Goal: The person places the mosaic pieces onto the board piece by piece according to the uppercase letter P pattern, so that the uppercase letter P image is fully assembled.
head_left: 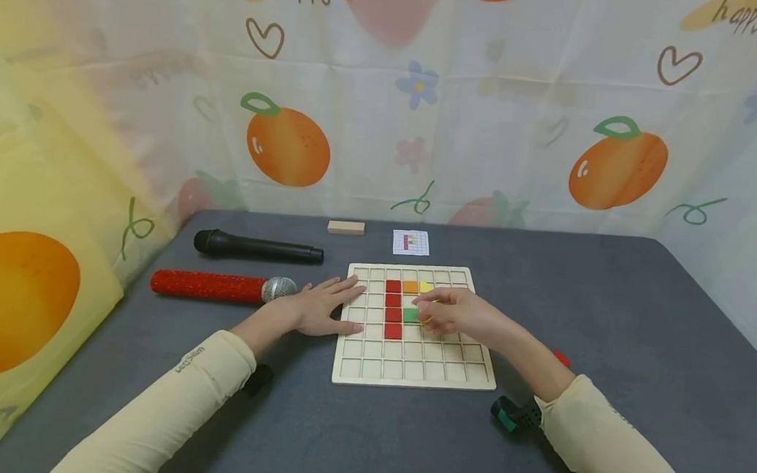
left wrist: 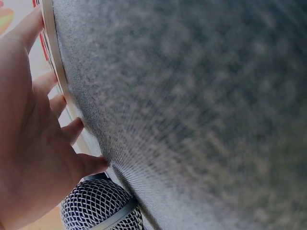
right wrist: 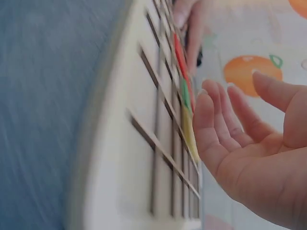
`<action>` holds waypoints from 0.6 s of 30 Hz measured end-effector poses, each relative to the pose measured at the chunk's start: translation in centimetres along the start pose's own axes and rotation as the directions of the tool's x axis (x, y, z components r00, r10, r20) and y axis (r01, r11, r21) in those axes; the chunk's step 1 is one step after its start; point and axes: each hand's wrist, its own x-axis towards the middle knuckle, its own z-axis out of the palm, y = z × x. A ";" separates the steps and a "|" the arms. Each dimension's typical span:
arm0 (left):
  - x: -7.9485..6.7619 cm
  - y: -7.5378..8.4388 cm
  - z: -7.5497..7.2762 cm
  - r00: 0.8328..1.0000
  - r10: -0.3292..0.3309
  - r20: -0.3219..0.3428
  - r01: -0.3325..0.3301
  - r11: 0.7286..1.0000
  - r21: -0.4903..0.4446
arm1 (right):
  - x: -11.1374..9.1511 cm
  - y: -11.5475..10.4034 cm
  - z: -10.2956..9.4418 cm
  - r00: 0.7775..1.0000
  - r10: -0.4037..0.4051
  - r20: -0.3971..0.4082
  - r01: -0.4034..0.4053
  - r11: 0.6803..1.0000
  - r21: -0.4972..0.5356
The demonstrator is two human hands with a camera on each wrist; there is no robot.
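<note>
A pale wooden grid board (head_left: 382, 369) lies on the table. Set in its cells are several red tiles (head_left: 393, 314) in a column, an orange tile (head_left: 410, 287), a yellow tile (head_left: 425, 287) and a green tile (head_left: 410, 315). My left hand (head_left: 317, 309) rests on the board's left edge with fingers spread. Over the board's middle hovers my right hand (head_left: 459, 315), thumb apart from the loosely bent fingers and nothing seen between them. In the right wrist view, yellow (right wrist: 189, 136) shows on the board beside the green, close to these fingertips; contact cannot be told.
Left of the board lie a black microphone (head_left: 259, 247) and a red microphone (head_left: 210, 285) with a silver head, close to my left hand. Behind the board are a wooden block (head_left: 346, 228) and a small pattern card (head_left: 411, 242). A red piece (head_left: 562, 358) shows beside my right forearm.
</note>
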 end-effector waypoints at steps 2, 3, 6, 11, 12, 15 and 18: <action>-0.1 -0.1 0.0 1.000 0.005 -0.010 -0.006 1.000 -0.007 | -0.3 -0.4 -1.0 1.000 -0.006 -0.007 0.006 1.000 -0.012; -0.1 -0.1 -0.1 1.000 0.008 -0.013 -0.008 1.000 -0.008 | -0.5 -0.5 -1.5 1.000 -0.009 -0.009 0.009 1.000 -0.010; -0.2 -0.1 -0.1 1.000 0.009 -0.011 -0.010 1.000 -0.015 | -1.0 -0.7 -2.9 1.000 -0.012 -0.011 0.012 1.000 0.004; -0.2 -0.1 0.0 1.000 0.013 -0.006 -0.013 1.000 -0.014 | -1.8 -0.4 -4.9 0.999 0.009 -0.041 -0.007 0.999 0.047; -0.2 -0.1 -0.1 1.000 0.014 -0.005 -0.014 1.000 -0.013 | -2.0 -0.3 -5.2 0.999 0.015 -0.052 -0.012 0.999 0.051; -0.2 -0.2 0.0 1.000 0.019 -0.005 -0.019 1.000 -0.013 | -2.5 0.2 -6.1 0.996 0.025 -0.083 -0.019 0.997 0.072; -0.1 -0.2 0.1 1.000 0.019 -0.003 -0.019 1.000 -0.008 | -3.1 0.8 -7.1 0.994 0.029 -0.104 -0.023 0.998 0.061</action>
